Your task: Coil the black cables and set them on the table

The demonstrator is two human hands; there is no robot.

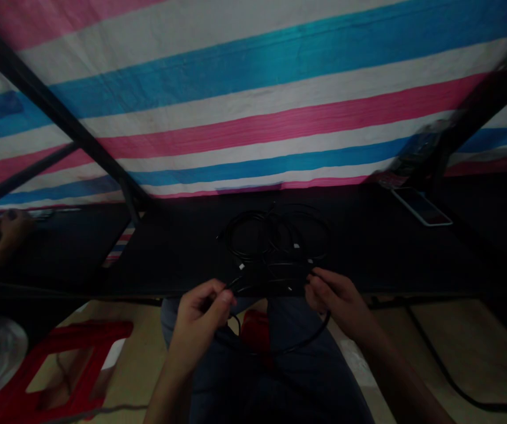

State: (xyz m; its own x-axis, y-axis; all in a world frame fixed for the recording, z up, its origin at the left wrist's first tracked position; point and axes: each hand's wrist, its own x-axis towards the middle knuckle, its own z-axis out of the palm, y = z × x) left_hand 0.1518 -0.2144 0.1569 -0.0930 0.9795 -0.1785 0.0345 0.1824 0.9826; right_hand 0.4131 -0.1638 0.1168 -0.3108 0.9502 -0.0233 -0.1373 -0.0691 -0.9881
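Observation:
A tangle of thin black cables (275,244) with small silver plugs lies on the dark table (182,253) just in front of me. My left hand (202,315) is closed in a pinch on one black cable near its plug, at the table's near edge. My right hand (337,297) is closed on another part of the black cable, which loops down over my lap between the two hands.
A phone (421,206) lies at the table's far right. Another person's hand (6,232) rests on the neighbouring table at the left. A red plastic stool (68,365) stands on the floor at lower left. A striped tarp (253,94) hangs behind the table. A black cord (447,371) runs across the floor at right.

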